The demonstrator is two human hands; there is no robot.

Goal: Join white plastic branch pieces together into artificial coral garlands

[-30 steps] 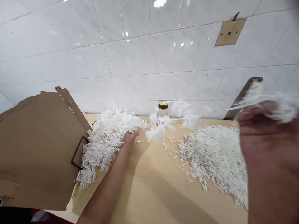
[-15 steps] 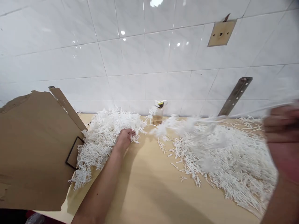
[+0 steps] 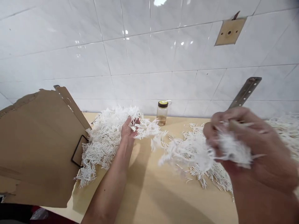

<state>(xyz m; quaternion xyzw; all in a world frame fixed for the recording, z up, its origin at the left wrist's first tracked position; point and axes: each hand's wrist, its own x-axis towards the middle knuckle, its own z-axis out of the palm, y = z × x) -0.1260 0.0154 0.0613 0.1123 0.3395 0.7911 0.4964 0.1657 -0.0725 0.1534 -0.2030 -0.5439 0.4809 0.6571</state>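
Note:
My left hand (image 3: 129, 128) is at the edge of a pile of white branched sprigs (image 3: 102, 152), its fingers curled round some of them. From there a loose strand of white sprigs (image 3: 149, 128) stretches over the table to my right hand (image 3: 254, 146). That hand, close to the camera and partly blurred, is closed on a bunch of white sprigs (image 3: 233, 149). Below and behind it lies a second heap of loose sprigs (image 3: 203, 174), partly hidden by the hand and forearm.
A clear bottle (image 3: 162, 113) with a yellow and black lid stands by the tiled wall (image 3: 144, 59). On the left, a cardboard sheet (image 3: 39, 146) stands upright beside a black wire frame (image 3: 76, 152). A metal bracket (image 3: 246, 91) rises at the back right of the wooden table (image 3: 154, 193).
My right hand has come in from the far right toward the middle, and the strand, which was stretched taut, now sags. My left hand has turned and lifted some sprigs slightly.

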